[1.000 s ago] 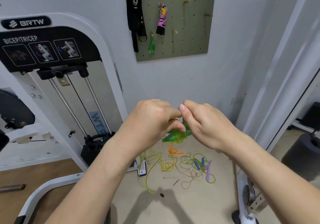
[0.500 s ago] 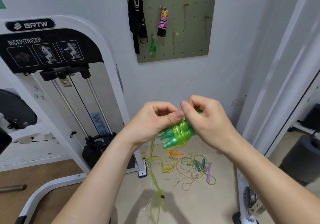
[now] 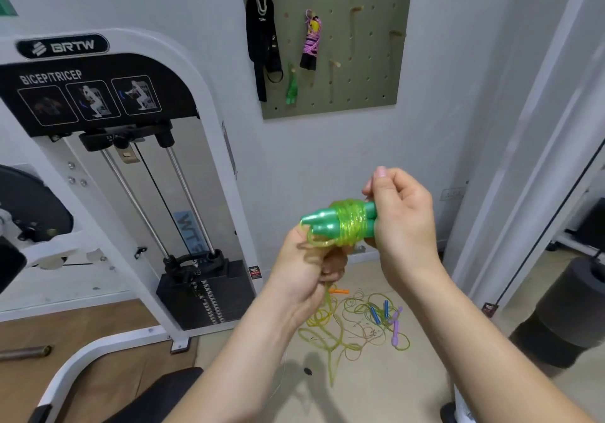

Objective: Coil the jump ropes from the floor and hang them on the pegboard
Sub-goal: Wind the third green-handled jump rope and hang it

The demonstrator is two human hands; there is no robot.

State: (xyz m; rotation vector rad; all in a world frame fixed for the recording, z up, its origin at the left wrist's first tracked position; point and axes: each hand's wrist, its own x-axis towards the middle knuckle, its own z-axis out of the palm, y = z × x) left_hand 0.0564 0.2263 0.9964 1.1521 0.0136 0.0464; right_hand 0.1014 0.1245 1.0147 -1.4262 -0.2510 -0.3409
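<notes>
1. Closest in, the left grip (image 3: 304, 268) sits low at centre frame. Its fingers are curled around the loose yellow-green cord (image 3: 331, 362), just under the handle tips.
2. From that fist the cord drops straight down to the beige floor (image 3: 376, 386).
3. Right beside it and a touch higher, the right grip (image 3: 402, 223) is clenched on the butt ends of the green jump rope handles (image 3: 322, 223). Thumb and forefinger are pinched together above them.
4. The two handles lie side by side, tips pointing left, with the wound cord (image 3: 352, 223) wrapped in many turns round their middle.
5. Down on the floor beyond the hands there's a tangle of ropes (image 3: 357, 311). Blue handles (image 3: 375, 313), purple handles (image 3: 395, 334) and an orange handle (image 3: 339, 291) lie in it.
6. Off to the left stands the white BRTW bicep/tricep machine (image 3: 209, 128), with its black weight stack (image 3: 206, 295) near the floor.
7. Farthest back, the olive pegboard (image 3: 370, 72) is on the wall. A pink coiled rope (image 3: 311, 42), a small green rope (image 3: 291, 87) and a black strap (image 3: 262, 39) hang on its left side.
</notes>
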